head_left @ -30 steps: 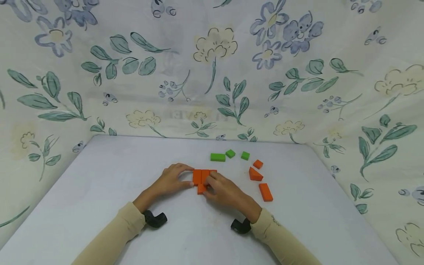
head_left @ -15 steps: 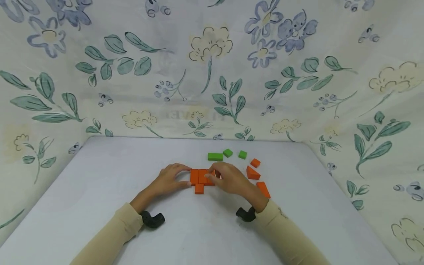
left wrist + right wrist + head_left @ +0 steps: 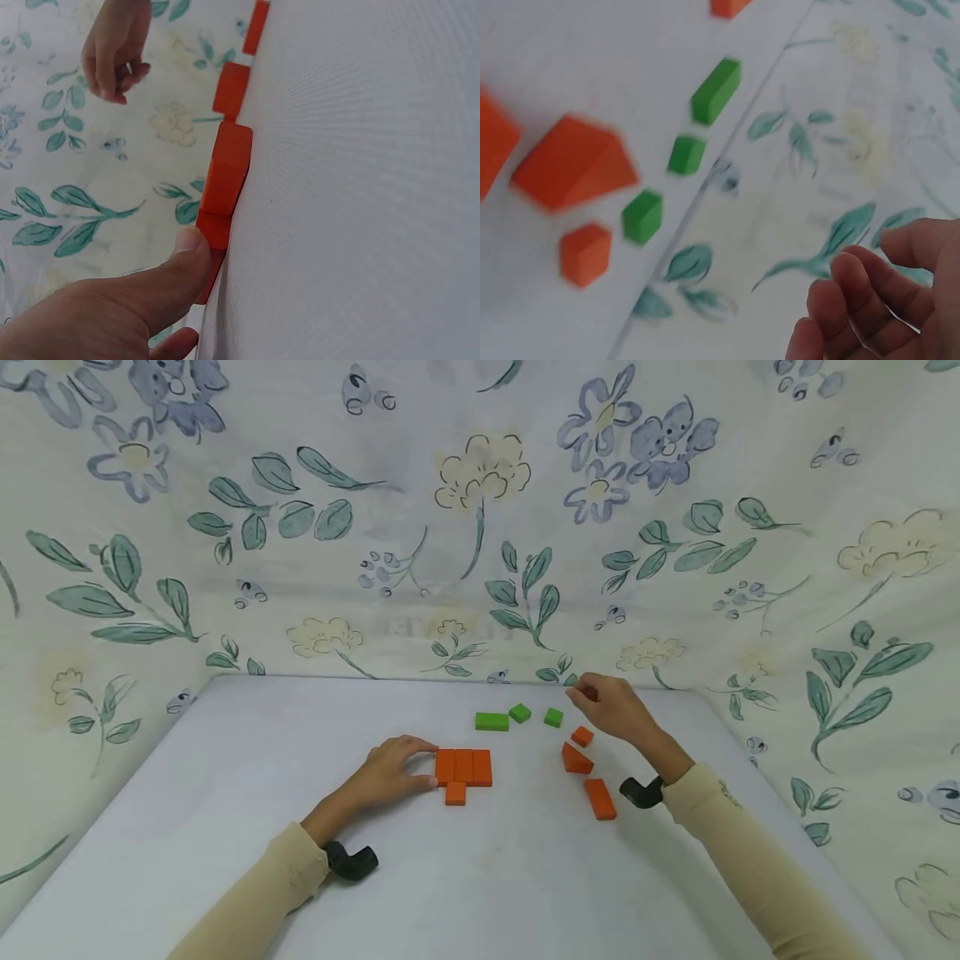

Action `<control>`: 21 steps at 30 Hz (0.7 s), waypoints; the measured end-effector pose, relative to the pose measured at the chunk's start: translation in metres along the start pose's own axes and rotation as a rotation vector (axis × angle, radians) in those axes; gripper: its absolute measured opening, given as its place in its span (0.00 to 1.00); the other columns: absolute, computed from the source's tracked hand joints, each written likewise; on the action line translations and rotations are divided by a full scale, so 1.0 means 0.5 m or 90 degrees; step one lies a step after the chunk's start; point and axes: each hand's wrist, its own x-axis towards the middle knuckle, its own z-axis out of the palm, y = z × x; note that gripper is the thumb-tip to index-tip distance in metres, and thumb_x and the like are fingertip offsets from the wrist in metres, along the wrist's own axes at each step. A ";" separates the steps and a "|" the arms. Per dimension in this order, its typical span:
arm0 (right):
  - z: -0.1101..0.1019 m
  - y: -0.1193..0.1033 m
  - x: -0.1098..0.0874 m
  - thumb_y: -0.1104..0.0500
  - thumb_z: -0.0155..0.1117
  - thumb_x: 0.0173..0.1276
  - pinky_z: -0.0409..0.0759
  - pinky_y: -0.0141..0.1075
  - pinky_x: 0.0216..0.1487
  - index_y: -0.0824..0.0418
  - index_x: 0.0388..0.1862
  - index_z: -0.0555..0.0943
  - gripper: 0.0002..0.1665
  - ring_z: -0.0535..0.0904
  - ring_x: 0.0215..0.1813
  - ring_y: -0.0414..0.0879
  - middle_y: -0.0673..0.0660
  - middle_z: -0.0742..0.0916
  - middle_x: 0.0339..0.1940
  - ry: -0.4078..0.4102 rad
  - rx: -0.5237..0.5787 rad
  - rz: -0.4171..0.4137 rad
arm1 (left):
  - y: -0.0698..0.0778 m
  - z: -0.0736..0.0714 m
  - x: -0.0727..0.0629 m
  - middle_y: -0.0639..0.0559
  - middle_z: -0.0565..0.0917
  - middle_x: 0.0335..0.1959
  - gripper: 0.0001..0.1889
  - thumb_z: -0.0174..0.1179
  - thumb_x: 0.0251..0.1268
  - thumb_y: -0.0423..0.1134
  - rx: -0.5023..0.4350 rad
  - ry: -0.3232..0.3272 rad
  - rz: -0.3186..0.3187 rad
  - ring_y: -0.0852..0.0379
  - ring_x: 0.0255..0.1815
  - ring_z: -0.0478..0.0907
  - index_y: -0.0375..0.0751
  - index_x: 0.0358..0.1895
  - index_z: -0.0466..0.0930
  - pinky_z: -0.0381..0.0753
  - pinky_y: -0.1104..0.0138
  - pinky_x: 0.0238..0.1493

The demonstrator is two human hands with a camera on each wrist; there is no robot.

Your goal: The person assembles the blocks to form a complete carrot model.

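Lifting right hand [image 3: 611, 706] away from flat orange block cluster [image 3: 464, 767] (three rectangles plus one square, material unclear), now hovering empty beyond and well right of it, keeping a narrow grip. Leaving rightmost rectangle [image 3: 482, 767] lying flush with its neighbour, apparently finishing that adjustment. Bracing cluster's left end with left hand [image 3: 384, 772], using a wide grip, thumb to index finger. Seeing three green cuboid blocks [image 3: 492, 722] beyond cluster on white surface [image 3: 465, 885], plus orange triangular block [image 3: 576, 759], small orange block [image 3: 582, 737] and orange rectangular block [image 3: 600, 799] to its right.
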 end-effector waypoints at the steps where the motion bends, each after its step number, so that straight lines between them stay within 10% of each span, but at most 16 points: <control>1: -0.005 0.010 0.002 0.58 0.59 0.75 0.76 0.35 0.34 0.65 0.44 0.82 0.11 0.75 0.33 0.49 0.59 0.84 0.31 -0.001 -0.005 0.017 | 0.000 0.000 0.000 0.47 0.76 0.67 0.28 0.69 0.61 0.54 0.001 0.000 -0.003 0.42 0.70 0.67 0.55 0.64 0.77 0.62 0.41 0.66; 21: 0.070 0.156 0.007 0.53 0.66 0.71 0.81 0.41 0.46 0.67 0.52 0.79 0.20 0.77 0.44 0.51 0.61 0.84 0.44 -0.219 -0.068 0.180 | -0.011 0.005 0.003 0.49 0.76 0.67 0.28 0.69 0.60 0.56 -0.019 0.000 0.012 0.44 0.71 0.67 0.56 0.63 0.77 0.61 0.43 0.65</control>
